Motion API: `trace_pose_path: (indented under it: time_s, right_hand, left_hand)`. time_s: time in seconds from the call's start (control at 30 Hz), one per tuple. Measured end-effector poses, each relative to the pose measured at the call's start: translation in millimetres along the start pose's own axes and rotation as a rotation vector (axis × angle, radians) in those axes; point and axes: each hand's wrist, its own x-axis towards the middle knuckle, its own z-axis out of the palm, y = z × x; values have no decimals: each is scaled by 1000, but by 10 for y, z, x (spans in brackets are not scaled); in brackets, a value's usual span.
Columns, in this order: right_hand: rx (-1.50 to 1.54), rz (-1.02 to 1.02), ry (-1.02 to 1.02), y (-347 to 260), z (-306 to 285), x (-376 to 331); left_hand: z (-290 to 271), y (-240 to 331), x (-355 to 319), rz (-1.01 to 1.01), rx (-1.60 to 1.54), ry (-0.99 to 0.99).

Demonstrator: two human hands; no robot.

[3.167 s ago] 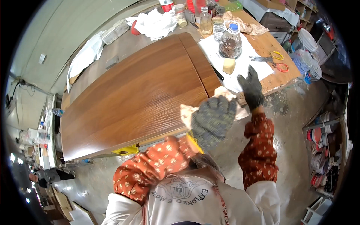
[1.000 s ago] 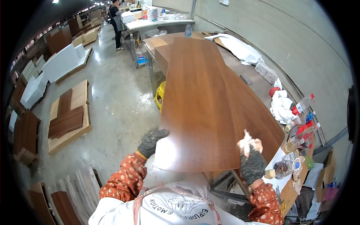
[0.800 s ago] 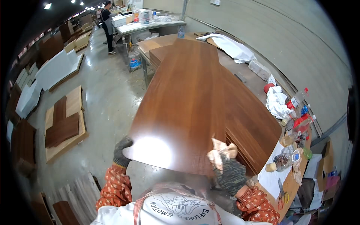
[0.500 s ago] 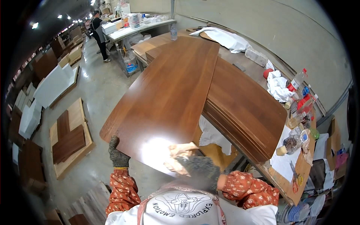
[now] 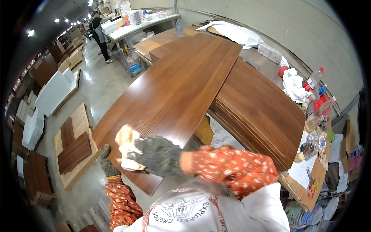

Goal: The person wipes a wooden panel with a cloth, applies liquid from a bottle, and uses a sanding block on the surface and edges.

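Note:
A long brown wooden panel with rounded corners lies slantwise across a stack of similar panels. My left hand, in a dark grey knit glove, grips the panel's near left edge; one digit shows on top and the rest is hidden. Over the near end of the panel is my right hand, gloved the same and slightly blurred. It is closed on a crumpled cream cloth, pressed against the wood. Light shines off the surface beside the right hand.
On the bench at right are bottles, a crumpled white cloth, scissors and a jar. A clear bottle stands beyond the panel. Boards lie on the floor at left. Another person stands far off.
My right hand has swept the cloth leftward across the panel's near end, close to my left hand. My left hand still holds the edge; the whole view has shifted slightly.

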Motion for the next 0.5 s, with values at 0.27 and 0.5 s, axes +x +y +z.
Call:
trace_pose_path:
  time_s: [0.27, 0.5]
  right_hand:
    - [-134, 232, -49, 2715, -548, 349]
    - [-587, 978, 202, 4999, -1300, -495]
  left_hand:
    - [659, -17, -133, 80, 83, 138]
    - [424, 101, 56, -112, -7, 278]
